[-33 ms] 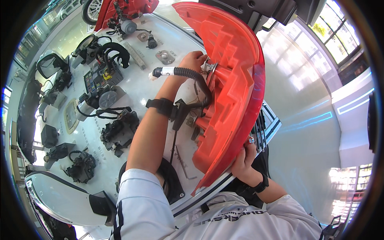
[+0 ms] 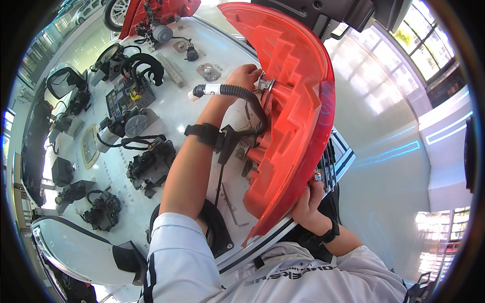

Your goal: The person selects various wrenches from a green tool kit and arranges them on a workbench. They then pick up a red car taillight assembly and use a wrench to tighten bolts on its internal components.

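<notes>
A large red car tail light [image 2: 298,101] stands tilted over the table's right side, its ribbed back facing left. My left hand [image 2: 243,77] reaches to its upper back, fingers closed at a silvery fitting [image 2: 264,84]; the fingertips are partly hidden. A black corrugated wiring harness [image 2: 240,93] with a white label curves from the light's back across my left wrist. Low on the light's outer edge, my right hand [image 2: 308,204] is closed around the rim, some fingers hidden behind it. Below the light lies a thin L-shaped hex key [image 2: 232,207].
The white display table [image 2: 197,101] carries several car parts: a fuse box [image 2: 129,98], a door mirror [image 2: 65,83], black latch units [image 2: 151,161] and a flat metal bracket [image 2: 208,71]. A white mirror housing [image 2: 76,250] sits at near left. A dark panel [image 2: 333,15] stands beyond the light.
</notes>
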A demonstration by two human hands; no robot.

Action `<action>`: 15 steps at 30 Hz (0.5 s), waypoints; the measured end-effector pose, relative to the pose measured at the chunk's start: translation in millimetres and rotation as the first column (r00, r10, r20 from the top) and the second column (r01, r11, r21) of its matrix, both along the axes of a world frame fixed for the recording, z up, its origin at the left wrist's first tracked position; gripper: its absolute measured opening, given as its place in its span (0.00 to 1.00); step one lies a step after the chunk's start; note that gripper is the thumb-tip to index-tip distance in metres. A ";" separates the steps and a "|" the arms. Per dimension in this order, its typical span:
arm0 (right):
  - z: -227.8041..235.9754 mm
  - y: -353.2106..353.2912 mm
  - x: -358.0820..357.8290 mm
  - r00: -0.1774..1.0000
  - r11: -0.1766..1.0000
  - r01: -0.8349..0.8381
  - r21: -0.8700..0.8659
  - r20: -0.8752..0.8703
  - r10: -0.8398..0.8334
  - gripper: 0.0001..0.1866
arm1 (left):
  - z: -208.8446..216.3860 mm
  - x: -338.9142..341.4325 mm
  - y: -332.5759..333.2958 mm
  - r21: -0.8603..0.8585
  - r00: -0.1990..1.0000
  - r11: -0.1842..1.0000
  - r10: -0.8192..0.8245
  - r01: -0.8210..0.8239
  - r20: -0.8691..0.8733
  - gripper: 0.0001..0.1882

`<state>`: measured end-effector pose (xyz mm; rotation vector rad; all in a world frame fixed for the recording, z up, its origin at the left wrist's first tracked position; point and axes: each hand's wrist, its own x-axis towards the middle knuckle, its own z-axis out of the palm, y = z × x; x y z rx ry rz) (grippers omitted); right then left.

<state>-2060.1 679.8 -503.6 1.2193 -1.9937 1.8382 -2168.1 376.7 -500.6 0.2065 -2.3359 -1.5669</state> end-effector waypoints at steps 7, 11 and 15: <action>-8.6 2.8 -1.0 1.000 1.000 -0.005 -0.023 -0.015 0.005 0.10 | 9.8 9.8 2.1 0.185 0.994 0.978 -0.102 0.093 0.035 0.15; -4.0 3.4 0.0 1.000 0.999 -0.017 0.031 -0.007 0.017 0.11 | 9.9 9.5 -1.6 0.175 0.995 0.983 -0.061 0.047 0.080 0.15; -5.3 2.0 0.6 1.000 0.999 0.017 0.037 -0.006 -0.017 0.11 | 5.1 4.7 0.3 0.145 0.998 0.989 -0.031 0.024 0.046 0.16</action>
